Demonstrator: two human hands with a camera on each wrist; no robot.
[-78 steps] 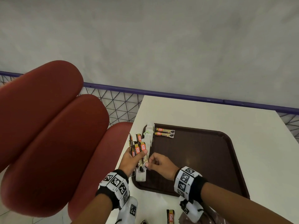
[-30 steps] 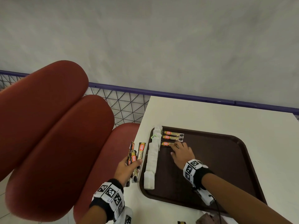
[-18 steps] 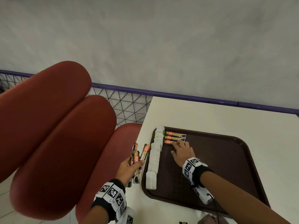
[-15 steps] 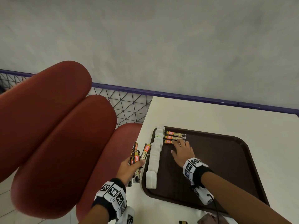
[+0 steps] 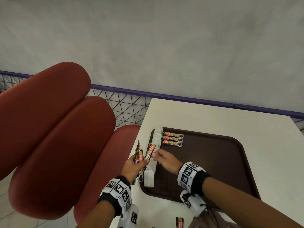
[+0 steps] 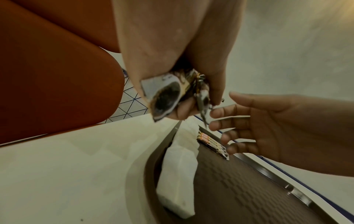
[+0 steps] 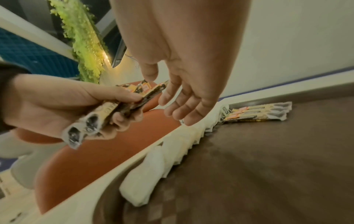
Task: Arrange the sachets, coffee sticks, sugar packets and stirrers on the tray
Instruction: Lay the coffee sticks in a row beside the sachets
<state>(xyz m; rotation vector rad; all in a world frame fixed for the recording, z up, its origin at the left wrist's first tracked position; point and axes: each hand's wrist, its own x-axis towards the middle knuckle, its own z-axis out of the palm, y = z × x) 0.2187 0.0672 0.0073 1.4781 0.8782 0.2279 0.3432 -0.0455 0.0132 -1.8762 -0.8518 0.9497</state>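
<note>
A dark brown tray lies on the white table. Three coffee sticks lie side by side at its far left corner. A row of white sachets runs along the tray's left edge. My left hand grips a fanned bundle of coffee sticks above the table's left edge. My right hand reaches over the sachets to the bundle with straight fingers and holds nothing. The left wrist view shows the bundle and the spread right hand.
Red padded chair cushions fill the left side next to the table. A purple rail with wire mesh runs behind the table. One loose coffee stick lies near the table's front edge, beside a brown object.
My right hand laid a third coffee stick with the two on the tray, then drew back left to the bundle. The left hand has kept hold of the bundle throughout.
</note>
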